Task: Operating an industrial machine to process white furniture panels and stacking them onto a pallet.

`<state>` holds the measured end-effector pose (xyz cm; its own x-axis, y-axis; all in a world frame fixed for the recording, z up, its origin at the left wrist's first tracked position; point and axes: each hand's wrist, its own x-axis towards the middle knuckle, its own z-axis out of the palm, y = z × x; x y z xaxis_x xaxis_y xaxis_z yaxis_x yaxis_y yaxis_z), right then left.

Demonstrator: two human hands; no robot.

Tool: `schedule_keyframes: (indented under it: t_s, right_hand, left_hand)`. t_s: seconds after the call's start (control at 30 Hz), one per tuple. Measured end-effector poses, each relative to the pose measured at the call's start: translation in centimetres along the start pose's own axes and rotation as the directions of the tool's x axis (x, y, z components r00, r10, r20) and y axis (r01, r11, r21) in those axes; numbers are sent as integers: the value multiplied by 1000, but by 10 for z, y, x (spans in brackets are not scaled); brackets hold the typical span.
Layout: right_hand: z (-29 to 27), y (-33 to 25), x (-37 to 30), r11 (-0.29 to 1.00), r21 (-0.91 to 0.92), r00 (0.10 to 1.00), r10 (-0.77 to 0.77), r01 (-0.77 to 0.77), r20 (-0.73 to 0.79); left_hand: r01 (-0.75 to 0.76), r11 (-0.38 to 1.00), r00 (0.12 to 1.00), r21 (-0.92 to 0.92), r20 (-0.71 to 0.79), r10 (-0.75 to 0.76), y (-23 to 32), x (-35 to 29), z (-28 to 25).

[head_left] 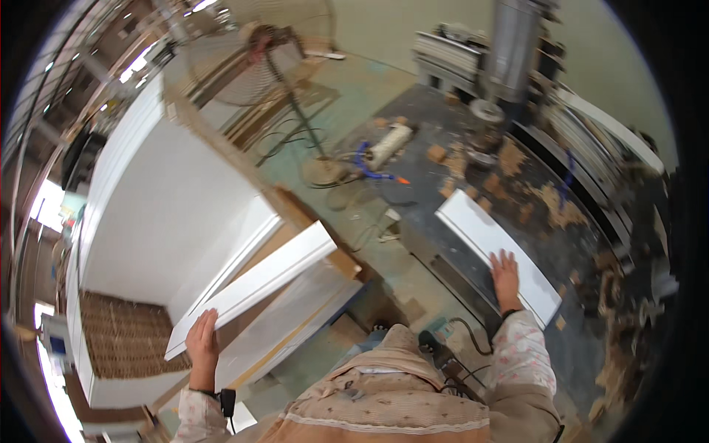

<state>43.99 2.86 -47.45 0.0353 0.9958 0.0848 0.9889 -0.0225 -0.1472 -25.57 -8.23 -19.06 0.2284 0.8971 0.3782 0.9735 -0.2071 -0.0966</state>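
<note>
At the left, my left hand (203, 342) is closed on the near end of a long white board (258, 277) with a grooved edge. That board slants over a stack of white panels, its far end toward the middle. My right hand (505, 279) lies with fingers spread on top of a shorter white board (502, 251). This second board rests flat on the dark machine table (436, 196). The undersides of both boards are hidden.
Large white panels (140, 229) stack up at the left, by a woven brown patch (133, 332). A fan (269, 55) stands on the floor behind. Wood scraps (437, 153), sawdust, a blue hose (362, 159) and a metal machine column (513, 52) occupy the table.
</note>
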Motion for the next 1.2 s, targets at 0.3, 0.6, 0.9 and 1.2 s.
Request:
schedule_keyframes:
  t_s: [0.3, 0.6, 0.9, 1.2]
  right_hand:
    - [-17, -21, 17, 991, -58, 979, 132, -124, 152]
    - [-11, -29, 21, 975, -93, 969, 214, -203, 121]
    - [-17, -40, 28, 950, -95, 944, 307, -296, 125]
    - [-22, -26, 7, 931, -92, 930, 361, -355, 67]
  left_hand:
    - [233, 970, 972, 74, -15, -233, -92, -24, 54]
    - [255, 966, 953, -44, 183, -243, -142, -28, 98]
    - [256, 957, 966, -138, -2, -259, -68, 31, 104]
    - [-283, 781, 930, -557, 39, 365, 147, 143, 112]
